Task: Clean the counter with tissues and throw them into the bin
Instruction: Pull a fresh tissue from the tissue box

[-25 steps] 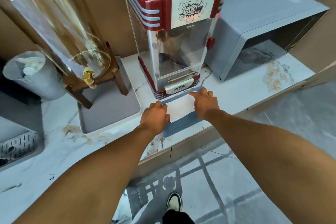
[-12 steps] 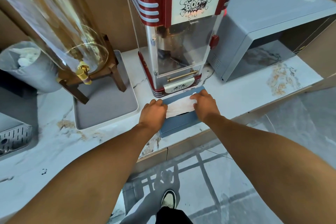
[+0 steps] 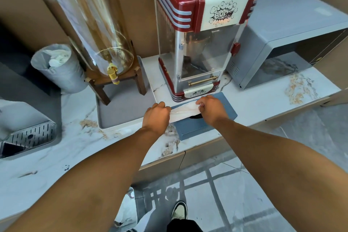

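Now, from the head camera, both hands are at the blue tissue box (image 3: 205,122) on the marble counter (image 3: 263,103). The left hand (image 3: 157,115) is curled shut and pinches one end of a white tissue (image 3: 183,112). The right hand (image 3: 211,108) pinches the other end with its fingers bent in. The tissue is stretched between the two hands, just above the slot of the box. A red popcorn machine (image 3: 199,43) stands right behind the hands. Far off to the left of the left hand is a grey bin (image 3: 60,73) with used tissues inside.

I think the tissue could rip, because both hands pull on it from two sides. The light box could also lift or slide if the tissue sticks in the slot.
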Action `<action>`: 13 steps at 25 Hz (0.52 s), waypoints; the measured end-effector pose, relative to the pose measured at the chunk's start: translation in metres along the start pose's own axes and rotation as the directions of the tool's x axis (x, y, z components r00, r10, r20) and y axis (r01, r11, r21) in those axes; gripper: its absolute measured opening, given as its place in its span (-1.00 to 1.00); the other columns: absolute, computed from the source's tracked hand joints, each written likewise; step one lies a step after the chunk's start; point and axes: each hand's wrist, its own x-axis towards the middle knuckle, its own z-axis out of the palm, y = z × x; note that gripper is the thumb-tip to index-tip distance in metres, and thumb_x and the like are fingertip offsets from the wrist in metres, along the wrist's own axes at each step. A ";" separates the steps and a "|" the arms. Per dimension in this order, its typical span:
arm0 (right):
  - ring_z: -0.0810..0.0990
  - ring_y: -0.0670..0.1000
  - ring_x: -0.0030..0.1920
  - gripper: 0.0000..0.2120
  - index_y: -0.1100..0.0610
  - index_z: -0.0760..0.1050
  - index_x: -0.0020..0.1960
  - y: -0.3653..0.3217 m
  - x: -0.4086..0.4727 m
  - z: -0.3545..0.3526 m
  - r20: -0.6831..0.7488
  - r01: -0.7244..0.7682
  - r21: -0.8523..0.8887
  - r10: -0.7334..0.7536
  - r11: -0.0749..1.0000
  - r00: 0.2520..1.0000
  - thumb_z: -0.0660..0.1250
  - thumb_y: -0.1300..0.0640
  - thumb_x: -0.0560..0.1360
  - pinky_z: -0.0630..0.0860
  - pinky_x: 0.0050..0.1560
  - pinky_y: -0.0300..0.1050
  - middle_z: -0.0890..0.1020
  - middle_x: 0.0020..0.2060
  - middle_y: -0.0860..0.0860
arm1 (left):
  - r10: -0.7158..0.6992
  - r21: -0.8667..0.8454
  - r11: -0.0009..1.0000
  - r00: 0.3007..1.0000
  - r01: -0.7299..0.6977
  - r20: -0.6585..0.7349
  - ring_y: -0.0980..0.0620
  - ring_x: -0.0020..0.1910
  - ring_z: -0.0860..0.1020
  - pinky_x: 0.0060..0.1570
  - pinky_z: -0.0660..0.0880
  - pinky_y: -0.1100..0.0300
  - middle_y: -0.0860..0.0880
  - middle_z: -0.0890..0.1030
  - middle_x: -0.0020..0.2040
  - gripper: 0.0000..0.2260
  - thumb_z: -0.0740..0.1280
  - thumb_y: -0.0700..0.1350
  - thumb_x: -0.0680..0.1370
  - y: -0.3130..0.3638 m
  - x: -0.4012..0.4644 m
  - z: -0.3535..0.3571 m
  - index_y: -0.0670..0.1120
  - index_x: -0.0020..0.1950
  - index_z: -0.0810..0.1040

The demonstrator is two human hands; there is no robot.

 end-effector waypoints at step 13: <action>0.62 0.15 0.04 -0.79 0.15 0.62 0.14 -0.197 -0.062 0.102 0.120 0.284 0.022 -0.285 0.959 0.951 0.27 0.22 0.58 0.50 0.16 -0.12 0.63 0.08 0.14 | -0.301 -0.027 0.953 0.953 0.300 -0.036 -0.20 0.05 0.60 0.06 0.58 -0.04 -0.16 0.60 0.11 -0.80 0.30 -0.26 0.56 -0.184 -0.156 -0.022 -0.14 0.15 0.62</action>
